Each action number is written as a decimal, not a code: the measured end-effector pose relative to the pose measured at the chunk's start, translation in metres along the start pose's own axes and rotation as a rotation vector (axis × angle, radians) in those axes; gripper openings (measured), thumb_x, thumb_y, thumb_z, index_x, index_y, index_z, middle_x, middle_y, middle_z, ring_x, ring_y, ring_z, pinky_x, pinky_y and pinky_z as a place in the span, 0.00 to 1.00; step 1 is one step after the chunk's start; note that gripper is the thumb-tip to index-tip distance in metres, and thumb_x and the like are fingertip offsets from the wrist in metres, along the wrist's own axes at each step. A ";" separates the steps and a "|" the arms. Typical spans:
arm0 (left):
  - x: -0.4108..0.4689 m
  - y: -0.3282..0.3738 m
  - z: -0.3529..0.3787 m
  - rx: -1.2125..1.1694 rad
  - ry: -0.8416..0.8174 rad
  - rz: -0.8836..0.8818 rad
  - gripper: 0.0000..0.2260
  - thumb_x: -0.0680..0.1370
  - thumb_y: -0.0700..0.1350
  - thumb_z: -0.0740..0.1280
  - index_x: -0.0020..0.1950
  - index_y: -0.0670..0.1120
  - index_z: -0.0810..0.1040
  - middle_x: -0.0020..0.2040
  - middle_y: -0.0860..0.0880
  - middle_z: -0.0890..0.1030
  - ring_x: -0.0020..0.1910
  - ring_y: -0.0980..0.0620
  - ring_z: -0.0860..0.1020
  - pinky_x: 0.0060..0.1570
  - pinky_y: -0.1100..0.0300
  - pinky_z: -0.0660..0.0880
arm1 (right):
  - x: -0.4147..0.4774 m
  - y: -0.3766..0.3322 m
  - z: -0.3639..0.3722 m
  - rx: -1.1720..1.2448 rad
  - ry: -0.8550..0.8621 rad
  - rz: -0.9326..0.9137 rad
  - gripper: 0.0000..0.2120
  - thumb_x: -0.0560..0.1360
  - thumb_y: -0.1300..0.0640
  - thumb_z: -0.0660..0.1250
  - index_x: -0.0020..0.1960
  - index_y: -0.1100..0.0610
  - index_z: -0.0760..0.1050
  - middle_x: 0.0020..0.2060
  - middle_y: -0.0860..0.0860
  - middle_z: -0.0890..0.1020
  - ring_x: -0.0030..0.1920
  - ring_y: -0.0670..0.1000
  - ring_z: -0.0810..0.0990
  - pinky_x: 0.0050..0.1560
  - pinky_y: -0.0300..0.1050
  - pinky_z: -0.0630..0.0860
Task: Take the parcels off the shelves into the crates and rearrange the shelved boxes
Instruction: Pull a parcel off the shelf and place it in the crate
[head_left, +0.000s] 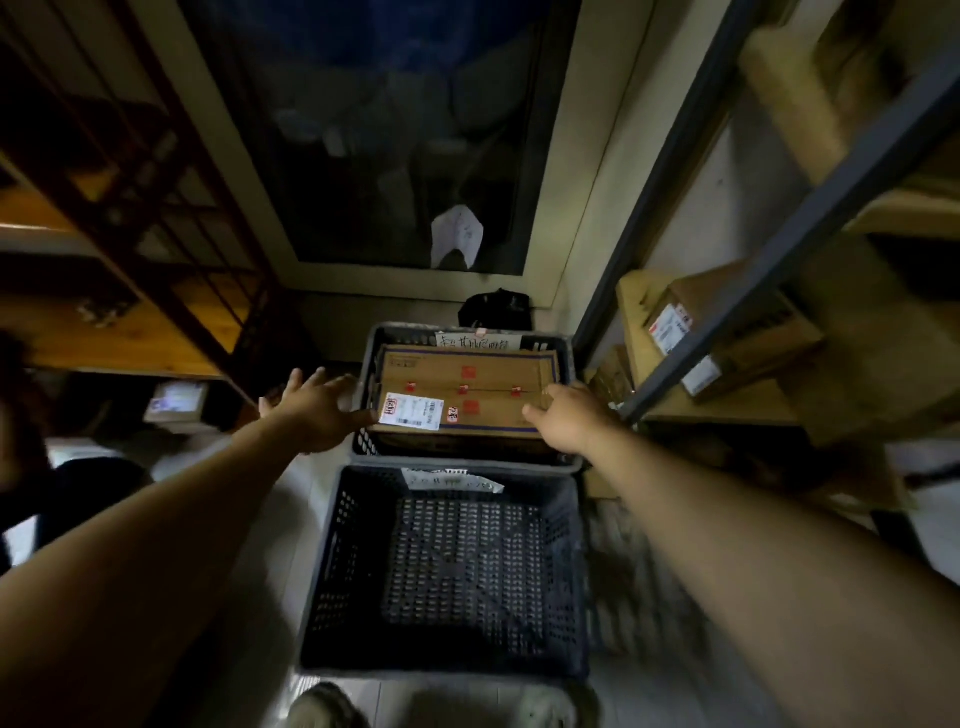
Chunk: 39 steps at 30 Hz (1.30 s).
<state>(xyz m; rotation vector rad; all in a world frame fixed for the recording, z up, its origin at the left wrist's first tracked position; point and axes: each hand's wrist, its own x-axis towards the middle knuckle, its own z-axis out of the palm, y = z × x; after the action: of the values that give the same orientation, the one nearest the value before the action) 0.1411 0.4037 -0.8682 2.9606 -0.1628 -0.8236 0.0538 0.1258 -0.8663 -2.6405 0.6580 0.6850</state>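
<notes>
A flat cardboard box (467, 387) with a white shipping label and red stickers lies in the far grey crate (566, 348). It nearly fills the crate. My left hand (317, 410) is at the box's left edge with fingers spread, the thumb touching the near left corner. My right hand (569, 418) lies over the box's near right corner; its fingers are hidden behind the hand. The near dark crate (332, 571) has nothing in it and sits below my arms.
A grey metal shelf rack (810, 208) on the right holds labelled cardboard parcels (727, 332). A wooden shelf unit (130, 322) stands on the left. A dark window is ahead, with a black bag (493, 309) behind the far crate. My shoe (324, 709) is by the near crate.
</notes>
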 end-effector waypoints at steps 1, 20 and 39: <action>-0.024 0.003 -0.018 -0.012 0.007 -0.001 0.37 0.72 0.70 0.58 0.77 0.58 0.52 0.79 0.50 0.47 0.77 0.44 0.41 0.70 0.34 0.46 | -0.021 -0.003 -0.017 0.005 0.003 -0.009 0.31 0.78 0.39 0.55 0.75 0.54 0.60 0.73 0.56 0.63 0.71 0.59 0.65 0.69 0.52 0.66; -0.318 0.005 -0.127 -0.010 0.119 0.257 0.33 0.77 0.61 0.60 0.78 0.51 0.52 0.78 0.45 0.50 0.76 0.41 0.45 0.74 0.41 0.47 | -0.336 0.001 -0.122 0.123 0.187 -0.050 0.32 0.78 0.41 0.59 0.75 0.56 0.59 0.73 0.55 0.65 0.71 0.57 0.66 0.68 0.50 0.67; -0.561 0.210 -0.238 -0.211 0.367 0.673 0.34 0.76 0.58 0.64 0.77 0.54 0.53 0.78 0.47 0.50 0.77 0.43 0.44 0.73 0.43 0.47 | -0.587 0.166 -0.297 0.109 0.597 -0.058 0.31 0.78 0.41 0.59 0.76 0.54 0.59 0.74 0.55 0.63 0.71 0.57 0.65 0.66 0.46 0.65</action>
<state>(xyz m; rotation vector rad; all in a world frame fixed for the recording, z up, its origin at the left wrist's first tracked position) -0.2312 0.2697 -0.3588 2.5196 -0.9113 -0.1927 -0.3773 0.0661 -0.3459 -2.7424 0.7369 -0.1730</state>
